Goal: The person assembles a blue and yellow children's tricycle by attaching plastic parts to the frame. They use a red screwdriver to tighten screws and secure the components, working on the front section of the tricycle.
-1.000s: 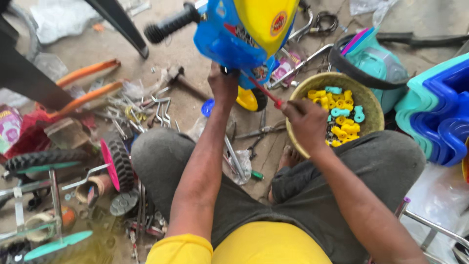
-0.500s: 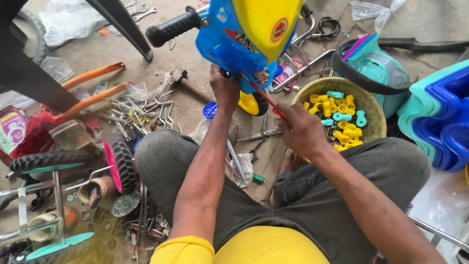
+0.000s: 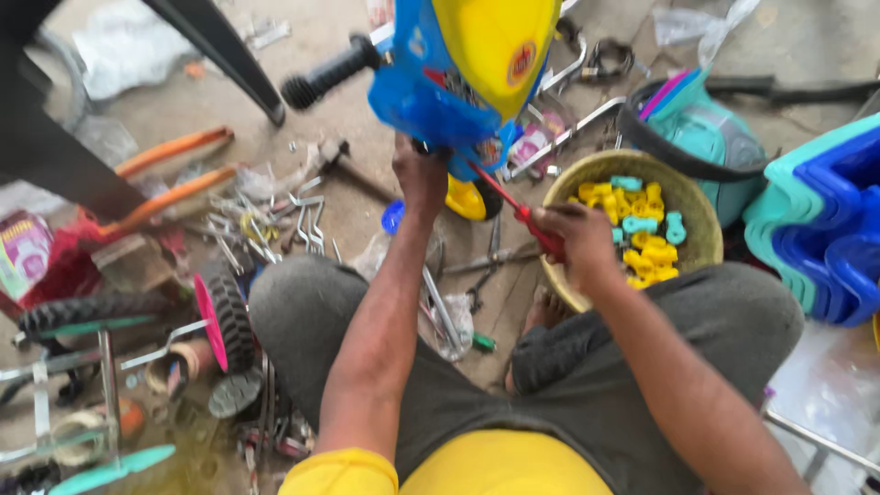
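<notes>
A: Fingers first. Our right hand (image 3: 573,240) is clamped shut around the red screwdriver (image 3: 518,209), handle buried in the fist, shaft angled up into the underside of the blue and yellow toy body (image 3: 458,73).

B: Left hand (image 3: 420,174)?

A: Pressed up against the blue shell's lower edge, fingers curled onto it as far as we can tell; the tips are hidden behind the plastic.

B: Change from a second ago?

A: The right hand was over the woven basket (image 3: 689,200) of yellow and teal plastic parts (image 3: 634,225). Now it has lifted off it, and the screwdriver tip sits at the toy. So we read it as fastening under way, not picking parts.

B: Surroundings?

A: Black handlebar grip (image 3: 328,71) sticks out to the left of the body. Loose metal brackets (image 3: 275,215) lie on the floor, a small wheel with a pink hub (image 3: 223,321) by our left knee, stacked blue and teal plastic shells (image 3: 825,220) at right.
</notes>
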